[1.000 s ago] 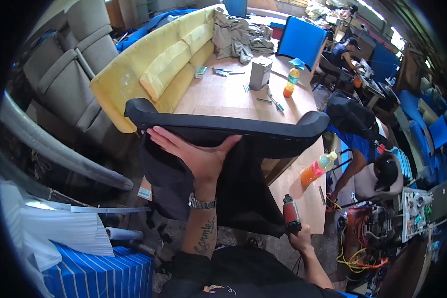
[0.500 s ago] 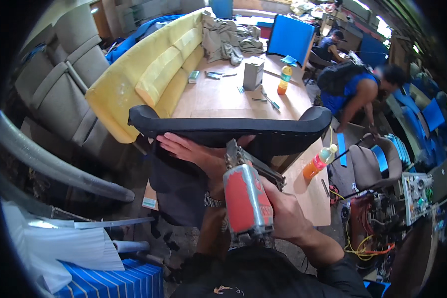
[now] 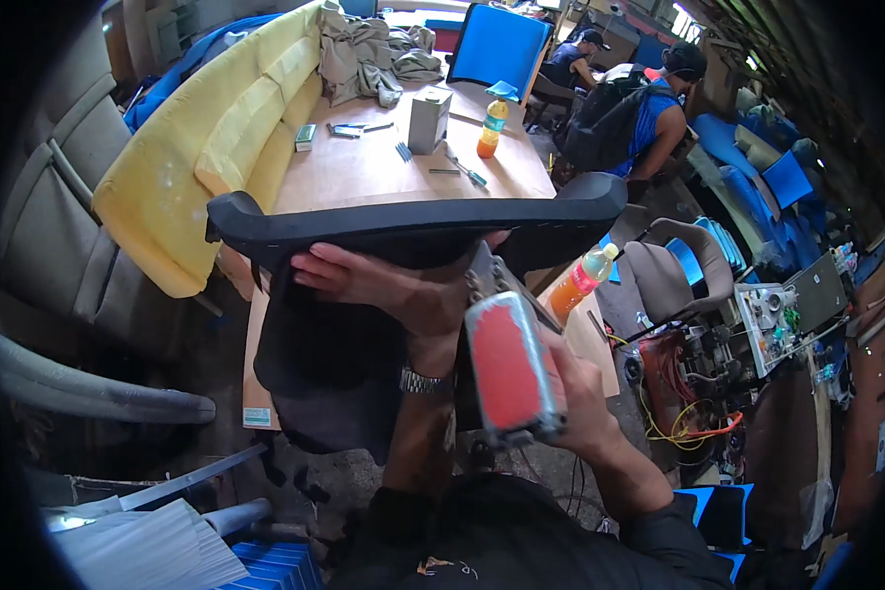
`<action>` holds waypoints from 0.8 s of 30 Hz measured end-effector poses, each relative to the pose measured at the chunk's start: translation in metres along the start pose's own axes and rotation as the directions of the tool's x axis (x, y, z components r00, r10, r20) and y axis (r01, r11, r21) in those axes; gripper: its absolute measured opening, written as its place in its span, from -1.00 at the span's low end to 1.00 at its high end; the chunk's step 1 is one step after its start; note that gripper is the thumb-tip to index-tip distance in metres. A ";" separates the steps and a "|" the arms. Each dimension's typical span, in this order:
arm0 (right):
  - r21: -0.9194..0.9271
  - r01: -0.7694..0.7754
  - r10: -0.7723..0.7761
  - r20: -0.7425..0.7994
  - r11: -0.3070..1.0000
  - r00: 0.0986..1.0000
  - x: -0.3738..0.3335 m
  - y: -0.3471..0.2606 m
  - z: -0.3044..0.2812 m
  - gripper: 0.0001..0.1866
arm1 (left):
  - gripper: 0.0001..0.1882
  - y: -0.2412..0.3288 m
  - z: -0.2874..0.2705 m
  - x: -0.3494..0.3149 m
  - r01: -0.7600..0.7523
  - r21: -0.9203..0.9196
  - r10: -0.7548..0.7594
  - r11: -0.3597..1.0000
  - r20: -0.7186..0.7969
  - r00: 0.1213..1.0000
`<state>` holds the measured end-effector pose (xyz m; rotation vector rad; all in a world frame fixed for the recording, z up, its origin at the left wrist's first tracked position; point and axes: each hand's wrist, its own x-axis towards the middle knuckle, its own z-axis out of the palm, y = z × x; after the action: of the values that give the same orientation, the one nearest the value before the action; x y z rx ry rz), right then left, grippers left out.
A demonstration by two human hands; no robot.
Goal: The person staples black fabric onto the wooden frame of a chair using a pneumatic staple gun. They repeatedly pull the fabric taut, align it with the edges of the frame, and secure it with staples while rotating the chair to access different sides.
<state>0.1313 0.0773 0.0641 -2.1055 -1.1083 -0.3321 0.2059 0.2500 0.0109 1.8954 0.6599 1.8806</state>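
Observation:
A curved padded panel (image 3: 413, 218) covered in black fabric stands in front of me, its long rim turned up. Loose black cloth (image 3: 329, 359) hangs from its left side. My left hand (image 3: 374, 285) lies on the fabric just below the rim, fingers stretched out flat to the left. In my right hand (image 3: 580, 403) is a red and grey staple gun (image 3: 509, 364), gripped by its handle. Its nose points away from me, close to the panel's inner side right of my left hand. Whether the nose touches the fabric cannot be made out.
Behind the panel a wooden table (image 3: 344, 182) bears a yellow foam backrest (image 3: 187, 167), a grey can (image 3: 429, 120), a screwdriver (image 3: 467, 169) and an orange drink bottle (image 3: 493, 128). Another bottle (image 3: 582, 280) stands right. A co-worker with a backpack (image 3: 610, 123) is beyond; cables (image 3: 674, 423) lie right.
My view has shifted, so the scene sits further left and higher. The staple gun has moved right along the panel. The co-worker with the backpack has straightened up from a deep bend.

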 end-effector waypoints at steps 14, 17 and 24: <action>0.046 -0.092 0.092 -0.002 0.995 0.996 0.019 0.000 0.004 -0.44 | 0.64 -0.003 -0.002 -0.003 0.009 -0.003 -0.009 1.000 0.012 1.000; 0.126 -0.195 0.194 0.019 0.973 0.981 -0.014 0.016 -0.001 -0.45 | 0.64 -0.002 0.003 0.007 0.024 0.020 -0.024 1.000 -0.011 1.000; -0.024 -0.606 0.605 -0.028 0.795 0.795 -0.126 0.101 0.008 -0.51 | 0.63 0.004 -0.004 0.011 -0.064 0.047 0.061 0.997 0.075 0.995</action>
<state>0.1356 -0.0310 -0.0559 -2.3453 -0.3605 -0.0545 0.2023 0.2523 0.0222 2.0281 0.6360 1.8381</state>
